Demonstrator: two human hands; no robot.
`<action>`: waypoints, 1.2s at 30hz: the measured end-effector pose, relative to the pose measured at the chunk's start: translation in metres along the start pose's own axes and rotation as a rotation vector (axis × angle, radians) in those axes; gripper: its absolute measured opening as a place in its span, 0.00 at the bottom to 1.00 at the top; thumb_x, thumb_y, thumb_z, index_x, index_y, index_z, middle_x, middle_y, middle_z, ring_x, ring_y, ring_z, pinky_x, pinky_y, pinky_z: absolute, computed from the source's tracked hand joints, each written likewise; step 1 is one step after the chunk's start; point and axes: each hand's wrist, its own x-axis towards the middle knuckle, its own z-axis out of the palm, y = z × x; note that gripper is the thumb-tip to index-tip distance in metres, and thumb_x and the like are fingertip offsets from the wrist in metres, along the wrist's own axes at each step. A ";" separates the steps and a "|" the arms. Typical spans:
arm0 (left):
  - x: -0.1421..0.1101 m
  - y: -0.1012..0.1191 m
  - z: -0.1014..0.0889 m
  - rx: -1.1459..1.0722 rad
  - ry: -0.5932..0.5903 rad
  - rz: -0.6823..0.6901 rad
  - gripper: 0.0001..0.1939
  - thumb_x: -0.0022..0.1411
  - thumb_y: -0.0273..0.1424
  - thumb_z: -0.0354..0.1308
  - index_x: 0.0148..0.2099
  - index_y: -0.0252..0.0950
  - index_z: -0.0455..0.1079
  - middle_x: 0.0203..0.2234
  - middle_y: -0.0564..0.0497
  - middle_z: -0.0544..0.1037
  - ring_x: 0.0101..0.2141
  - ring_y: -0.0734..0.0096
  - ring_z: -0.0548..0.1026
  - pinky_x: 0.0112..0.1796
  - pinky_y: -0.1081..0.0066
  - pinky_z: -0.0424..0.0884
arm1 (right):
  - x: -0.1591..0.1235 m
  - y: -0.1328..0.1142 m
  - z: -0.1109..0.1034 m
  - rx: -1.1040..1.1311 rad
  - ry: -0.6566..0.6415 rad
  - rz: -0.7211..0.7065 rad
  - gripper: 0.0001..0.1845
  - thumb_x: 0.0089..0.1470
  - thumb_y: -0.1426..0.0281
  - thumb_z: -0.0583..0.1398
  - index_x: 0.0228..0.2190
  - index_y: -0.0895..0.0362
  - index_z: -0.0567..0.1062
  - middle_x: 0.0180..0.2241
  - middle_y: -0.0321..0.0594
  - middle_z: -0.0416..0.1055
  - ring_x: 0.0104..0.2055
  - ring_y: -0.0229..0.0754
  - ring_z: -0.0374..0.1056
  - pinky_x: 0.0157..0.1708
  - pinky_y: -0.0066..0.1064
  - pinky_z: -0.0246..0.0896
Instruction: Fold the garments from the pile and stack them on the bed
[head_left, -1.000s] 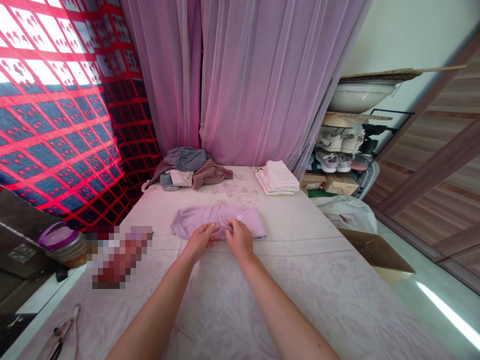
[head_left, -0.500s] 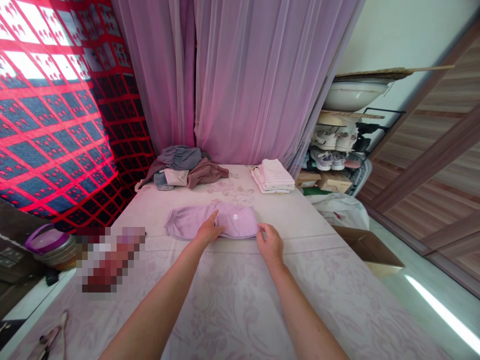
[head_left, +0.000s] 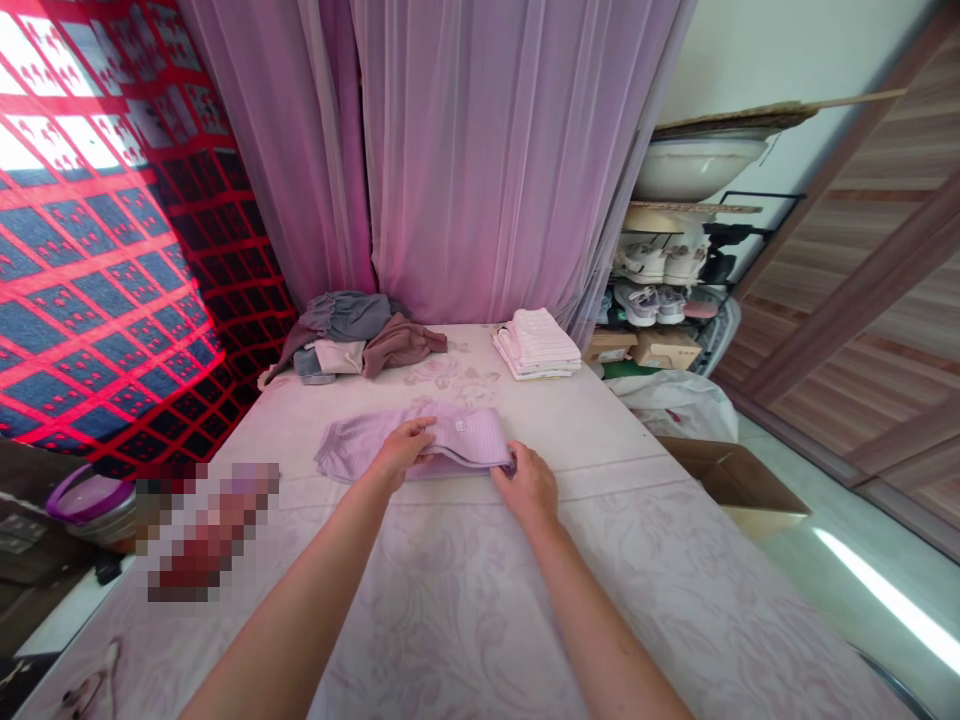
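Note:
A lilac ribbed garment (head_left: 352, 448) lies folded across the middle of the bed (head_left: 637, 440), with a small white label facing up. My left hand (head_left: 403, 450) rests flat on the garment's middle, fingers stretched out. My right hand (head_left: 528, 482) pinches the garment's right end, which is lifted a little off the sheet.
A heap of grey, cream and brown clothes (head_left: 352, 340) lies at the bed's far left. A stack of folded white cloths (head_left: 537, 345) sits at the far right. Pink curtains (head_left: 465, 150) hang behind. An open cardboard box (head_left: 739, 480) stands on the floor to the right, shoes (head_left: 660, 290) on a rack beyond.
My right hand slid from the garment's middle to its right end and took hold of it, lifting the edge. My left hand stayed pressed on the middle. The view drifted right.

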 end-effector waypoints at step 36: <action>0.022 0.057 0.190 0.224 -0.402 0.363 0.26 0.47 0.17 0.58 0.48 0.40 0.75 0.31 0.56 0.75 0.27 0.79 0.70 0.31 0.78 0.70 | -0.007 0.051 -0.030 0.357 0.339 0.204 0.23 0.46 0.61 0.61 0.43 0.59 0.69 0.41 0.46 0.71 0.41 0.46 0.67 0.38 0.35 0.61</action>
